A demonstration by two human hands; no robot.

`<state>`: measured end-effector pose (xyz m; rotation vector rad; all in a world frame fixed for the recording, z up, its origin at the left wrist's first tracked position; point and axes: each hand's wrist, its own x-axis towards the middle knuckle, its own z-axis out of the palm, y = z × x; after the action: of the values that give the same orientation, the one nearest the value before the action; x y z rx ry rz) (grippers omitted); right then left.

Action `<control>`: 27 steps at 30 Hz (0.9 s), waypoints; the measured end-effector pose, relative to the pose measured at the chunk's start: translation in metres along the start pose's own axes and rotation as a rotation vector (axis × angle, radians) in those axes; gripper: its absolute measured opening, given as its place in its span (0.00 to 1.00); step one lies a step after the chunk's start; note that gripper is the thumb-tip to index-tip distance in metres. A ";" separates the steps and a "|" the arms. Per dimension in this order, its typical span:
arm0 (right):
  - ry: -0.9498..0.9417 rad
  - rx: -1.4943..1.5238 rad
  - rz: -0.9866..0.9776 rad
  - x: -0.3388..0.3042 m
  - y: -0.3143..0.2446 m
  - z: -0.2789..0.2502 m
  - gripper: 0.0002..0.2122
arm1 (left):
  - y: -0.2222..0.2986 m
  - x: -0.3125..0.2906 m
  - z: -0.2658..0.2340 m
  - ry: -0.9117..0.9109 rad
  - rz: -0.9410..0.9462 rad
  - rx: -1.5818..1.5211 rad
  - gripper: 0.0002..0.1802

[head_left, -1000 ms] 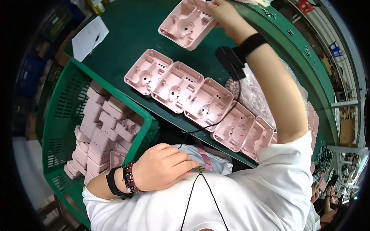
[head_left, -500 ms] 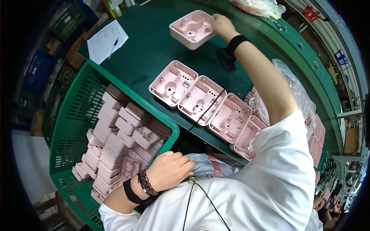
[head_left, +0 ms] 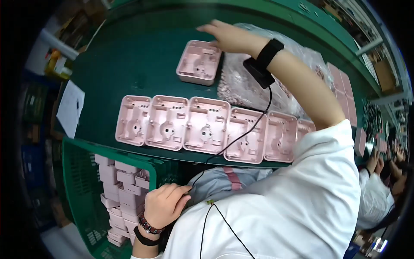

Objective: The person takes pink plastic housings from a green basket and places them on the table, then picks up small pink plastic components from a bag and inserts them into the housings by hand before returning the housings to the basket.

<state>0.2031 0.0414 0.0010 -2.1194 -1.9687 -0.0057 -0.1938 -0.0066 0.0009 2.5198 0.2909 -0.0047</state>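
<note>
My right hand (head_left: pixel 235 38) is open, its fingers stretched out over the far right corner of a single pink plastic housing (head_left: pixel 199 64). That housing rests on the green table, open side up; whether a lower fingertip still touches its rim I cannot tell. A row of several similar pink housings (head_left: pixel 206 125) stands side by side along the near table edge, open sides up. Low in front of me, beside the green basket, my left hand (head_left: pixel 166 205) is loosely bent with the thumb apart, and nothing shows in it.
The green basket (head_left: pixel 153 170) at the lower left holds stacked pink housings (head_left: pixel 123 194). A clear bag of small pink parts (head_left: pixel 241 82) lies under my right forearm. A black cable (head_left: pixel 241 134) crosses the row. Paper (head_left: pixel 71 108) lies at the left; another person (head_left: pixel 375 194) is at the right.
The single housing, held up by my right hand before, is now down on the table, and the fingers have opened off it. The view has turned, showing the row more level.
</note>
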 end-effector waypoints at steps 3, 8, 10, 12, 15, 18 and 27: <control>0.509 -0.020 -0.440 -0.076 -0.030 -0.105 0.12 | 0.003 0.008 0.002 0.109 0.008 -0.125 0.07; 0.291 0.071 0.038 -0.297 -0.045 -0.202 0.17 | 0.018 0.032 0.006 0.069 0.024 -0.067 0.07; 0.400 0.051 0.438 -0.359 -0.062 -0.176 0.19 | 0.030 0.050 0.013 0.062 0.032 -0.025 0.07; 0.439 0.052 0.737 -0.399 -0.062 -0.140 0.14 | 0.036 0.074 0.019 0.013 0.099 -0.050 0.07; 0.558 0.440 1.030 -0.453 -0.029 -0.053 0.16 | 0.051 0.101 0.024 -0.012 0.118 -0.059 0.08; 0.691 0.715 1.013 -0.475 -0.009 -0.008 0.17 | 0.070 0.141 0.034 0.218 0.346 0.126 0.10; 0.635 1.093 1.048 -0.481 0.042 0.005 0.10 | 0.103 0.277 0.017 0.312 0.272 0.353 0.16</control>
<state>0.2008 -0.4323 -0.0937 -1.7165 -0.1983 0.4118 0.0990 -0.0409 0.0264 2.8900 0.0699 0.4875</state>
